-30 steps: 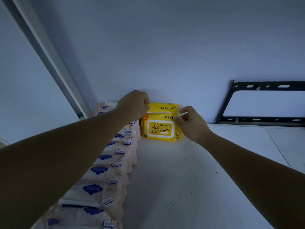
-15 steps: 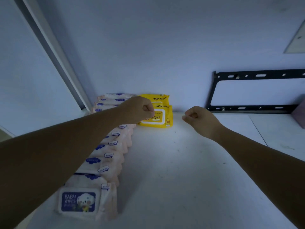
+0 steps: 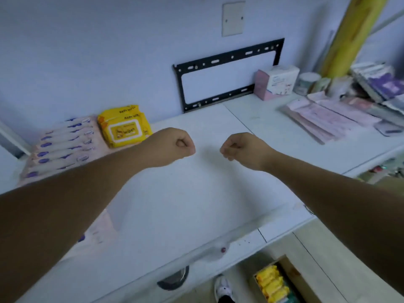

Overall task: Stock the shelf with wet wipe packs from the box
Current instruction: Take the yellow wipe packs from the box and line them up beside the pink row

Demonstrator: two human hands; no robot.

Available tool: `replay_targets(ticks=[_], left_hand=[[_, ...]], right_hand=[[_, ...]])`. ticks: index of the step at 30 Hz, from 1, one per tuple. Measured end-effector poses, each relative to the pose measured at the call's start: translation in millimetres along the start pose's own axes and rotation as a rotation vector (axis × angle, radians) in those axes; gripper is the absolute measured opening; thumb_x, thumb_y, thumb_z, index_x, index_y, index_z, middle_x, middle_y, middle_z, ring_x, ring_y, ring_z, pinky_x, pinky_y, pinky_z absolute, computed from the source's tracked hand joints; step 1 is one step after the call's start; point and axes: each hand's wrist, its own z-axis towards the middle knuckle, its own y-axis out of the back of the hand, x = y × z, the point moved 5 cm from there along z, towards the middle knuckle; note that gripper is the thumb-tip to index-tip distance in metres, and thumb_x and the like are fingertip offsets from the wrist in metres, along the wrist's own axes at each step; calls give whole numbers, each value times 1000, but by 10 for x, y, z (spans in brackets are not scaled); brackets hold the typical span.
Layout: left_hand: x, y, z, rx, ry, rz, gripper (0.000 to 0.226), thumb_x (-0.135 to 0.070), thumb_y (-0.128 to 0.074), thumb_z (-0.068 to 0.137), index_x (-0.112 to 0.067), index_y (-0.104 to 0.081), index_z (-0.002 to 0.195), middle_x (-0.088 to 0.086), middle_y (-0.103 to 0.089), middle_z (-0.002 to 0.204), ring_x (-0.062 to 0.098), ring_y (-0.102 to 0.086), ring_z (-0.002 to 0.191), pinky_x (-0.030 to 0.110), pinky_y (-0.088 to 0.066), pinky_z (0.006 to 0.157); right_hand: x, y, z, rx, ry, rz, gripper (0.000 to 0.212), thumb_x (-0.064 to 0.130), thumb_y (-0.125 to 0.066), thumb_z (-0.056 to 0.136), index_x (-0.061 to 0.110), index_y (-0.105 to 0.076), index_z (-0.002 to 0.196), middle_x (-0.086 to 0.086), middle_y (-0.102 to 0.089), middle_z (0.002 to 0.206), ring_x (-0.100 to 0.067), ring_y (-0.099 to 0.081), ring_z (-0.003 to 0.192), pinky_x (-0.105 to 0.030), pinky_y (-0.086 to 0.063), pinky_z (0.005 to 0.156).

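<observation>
White shelf (image 3: 196,204) below left hand (image 3: 177,147), right hand (image 3: 242,149): both fisted, empty.

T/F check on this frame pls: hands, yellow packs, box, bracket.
1. Left hand and right hand both hold nothing. True.
2. The yellow packs stand at the front edge of the shelf. False: they are at the back by the wall, beside the pink packs.
3. The box on the floor is empty. False: spare packs lie in it.
4. A black bracket is on the wall. True.
</observation>
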Motion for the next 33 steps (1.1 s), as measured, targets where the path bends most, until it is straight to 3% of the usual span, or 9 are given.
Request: replay_targets(ticks=[6,10,15,19,24,28,30,33], left_hand=[[-678,-815,-542,232,-127,-43,5,-36,-73,87,-32,-72,86,-16,-73,75,5,-70,75,27,-53,67],[-1192,-1273,-845,304,-189,-40,5,-33,-72,88,-28,-73,89,-12,-73,78,2,-70,77,22,-48,67],[-1660,-1692,-1043,376,-250,-31,6,-34,-73,87,-28,-73,88,-10,-74,80,2,-70,73,26,-53,74],[-1916,-2001,-1074,384,-225,-60,5,-31,-72,88,-26,-72,88,-8,-74,78,-1,-67,64,24,-49,65],[-2133,-2666,-1033,436,-147,-87,5,-30,-72,88,-25,-72,88,-2,-76,82,7,-72,78,33,-55,77],[-2263,-3390,-1131,491,-84,-64,5,-29,-72,87,-25,-72,85,1,-74,78,16,-73,78,31,-54,65],[-2293,-3726,-1219,544,-67,-30,5,-31,-72,87,-26,-71,84,2,-74,80,22,-72,81,36,-57,71],[-2284,-4098,-1314,586,-32,12,7,-32,-72,87,-29,-70,81,-7,-70,76,13,-70,81,32,-54,73]], right_hand=[[-571,180,-1323,-126,-122,-91,20,37,-63,93,19,-72,88,5,-73,81,-12,-63,66,-25,-50,56],[-948,365,-2043,-196,-201,-102,18,35,-65,92,19,-72,87,2,-74,79,-9,-66,65,-26,-51,58],[-1312,601,-2573,-211,-244,-123,37,54,-62,84,18,-72,84,3,-74,79,-12,-69,72,-30,-54,66],[-1734,743,-2859,-167,-291,-133,21,36,-63,95,18,-71,87,4,-73,80,-9,-67,73,-28,-49,68],[-2448,810,-3307,-7,-384,-209,18,40,-64,93,24,-71,92,7,-73,90,-14,-70,86,-39,-59,82],[-3041,799,-3734,95,-456,-216,20,38,-66,92,21,-73,98,6,-73,95,-16,-69,92,-41,-58,87],[-3285,780,-3901,148,-482,-206,18,35,-67,93,19,-73,98,5,-73,95,-18,-69,94,-38,-57,87],[-3600,762,-4044,183,-510,-181,17,35,-67,93,19,-74,96,5,-71,93,-20,-68,94,-39,-56,88]])
